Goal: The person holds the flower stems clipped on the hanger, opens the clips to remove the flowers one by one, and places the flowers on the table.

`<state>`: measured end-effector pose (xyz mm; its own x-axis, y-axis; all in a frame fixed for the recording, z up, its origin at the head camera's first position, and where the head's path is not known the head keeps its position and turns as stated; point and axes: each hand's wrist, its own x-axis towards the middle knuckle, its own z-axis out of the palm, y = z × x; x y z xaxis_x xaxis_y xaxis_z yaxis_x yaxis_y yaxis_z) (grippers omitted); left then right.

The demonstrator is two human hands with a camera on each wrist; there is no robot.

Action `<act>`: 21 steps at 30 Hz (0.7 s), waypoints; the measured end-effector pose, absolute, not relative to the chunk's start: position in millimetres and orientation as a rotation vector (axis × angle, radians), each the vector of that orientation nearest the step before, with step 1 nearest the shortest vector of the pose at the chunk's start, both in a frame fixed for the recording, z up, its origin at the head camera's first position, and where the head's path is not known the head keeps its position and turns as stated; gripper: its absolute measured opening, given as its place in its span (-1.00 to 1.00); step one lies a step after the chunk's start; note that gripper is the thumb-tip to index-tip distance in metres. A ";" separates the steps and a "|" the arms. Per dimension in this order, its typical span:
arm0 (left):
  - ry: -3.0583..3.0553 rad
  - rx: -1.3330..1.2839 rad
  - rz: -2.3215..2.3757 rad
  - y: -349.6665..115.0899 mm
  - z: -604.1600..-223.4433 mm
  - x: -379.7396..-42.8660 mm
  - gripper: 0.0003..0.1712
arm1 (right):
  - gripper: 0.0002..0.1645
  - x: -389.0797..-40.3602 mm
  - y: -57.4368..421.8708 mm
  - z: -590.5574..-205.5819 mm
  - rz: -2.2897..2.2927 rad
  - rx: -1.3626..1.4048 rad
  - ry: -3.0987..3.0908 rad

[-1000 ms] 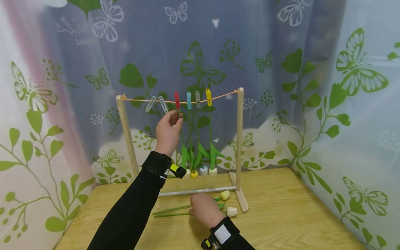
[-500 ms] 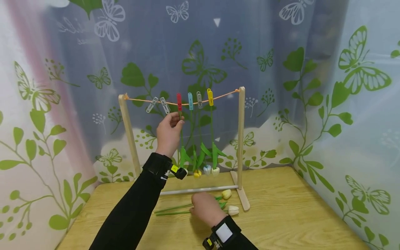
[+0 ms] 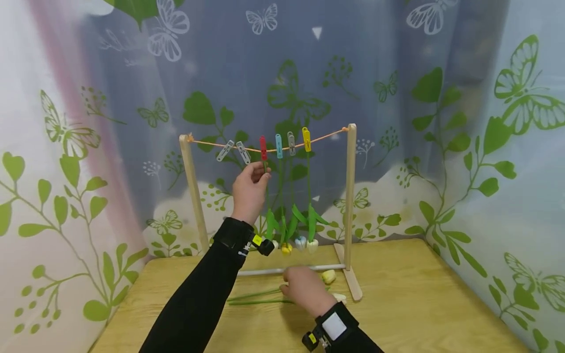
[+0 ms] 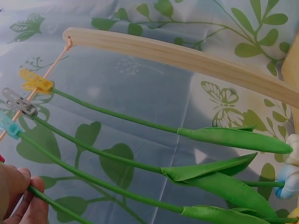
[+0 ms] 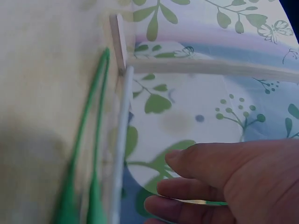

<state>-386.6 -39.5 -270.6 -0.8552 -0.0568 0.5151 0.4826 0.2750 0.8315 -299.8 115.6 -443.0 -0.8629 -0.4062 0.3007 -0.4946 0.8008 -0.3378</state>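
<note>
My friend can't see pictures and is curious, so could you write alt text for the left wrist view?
The left hand pinches a green stem at the lower left. Beside it, a blue peg, a gray peg and a yellow peg clip three more leafy stems to an orange cord tied to a wooden post.

Pegs [image 3: 279, 146] on cord [image 3: 328, 135], tulips [image 3: 312, 223] below, rack [image 3: 350, 196] on table [image 3: 406, 294]

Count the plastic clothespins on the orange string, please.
6. Left to right in the head view: first grey clothespin, second grey clothespin, red clothespin, blue clothespin, third grey clothespin, yellow clothespin. None seems hidden.
</note>
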 end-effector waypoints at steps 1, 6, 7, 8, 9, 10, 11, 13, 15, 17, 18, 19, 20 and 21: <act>-2.085 -0.383 -1.617 -39.3 -270.1 -386.5 -0.58 | -0.41 -301.1 119.1 -437.7 0.569 0.704 -2.768; -2.041 -0.379 -1.631 -40.1 -267.8 -386.0 -0.60 | -0.44 -311.3 132.9 -404.1 0.460 0.706 -2.762; -2.048 -0.380 -1.623 -40.1 -267.9 -386.3 -0.59 | -0.45 -313.4 135.1 -396.4 0.448 0.700 -2.765; -2.058 -0.382 -1.615 -39.9 -268.2 -386.6 -0.58 | -0.46 -315.5 137.2 -388.1 0.438 0.696 -2.764; -2.065 -0.387 -1.607 -39.6 -268.4 -386.9 -0.58 | -0.48 -317.0 138.9 -378.6 0.434 0.695 -2.768; -2.071 -0.392 -1.601 -39.4 -268.8 -387.1 -0.58 | -0.51 -318.3 140.0 -368.2 0.424 0.693 -2.763; -2.073 -0.398 -1.598 -39.2 -269.5 -387.3 -0.58 | -0.56 -319.2 140.7 -356.4 0.409 0.693 -2.760; -2.080 -0.408 -1.595 -39.1 -271.1 -387.2 -0.58 | -0.70 -320.3 140.8 -330.7 0.369 0.704 -2.739; -2.076 -0.415 -1.598 -39.5 -272.4 -386.5 -0.59 | -0.81 -321.0 139.0 -302.3 0.333 0.730 -2.718; -2.077 -0.417 -1.603 -40.4 -274.2 -386.3 -0.58 | -0.85 -322.0 135.5 -273.1 0.301 0.748 -2.693; -2.083 -0.415 -1.599 -41.0 -275.0 -386.0 -0.58 | -0.84 -322.4 133.5 -258.3 0.294 0.758 -2.679; -2.087 -0.414 -1.596 -41.8 -275.7 -385.8 -0.58 | -0.83 -322.9 131.4 -243.8 0.283 0.769 -2.657; -2.088 -0.414 -1.593 -42.6 -276.2 -385.8 -0.59 | -0.81 -323.7 129.1 -229.7 0.283 0.774 -2.638; -2.087 -0.415 -1.593 -43.5 -276.8 -385.9 -0.59 | -0.80 -324.7 126.6 -216.2 0.275 0.773 -2.615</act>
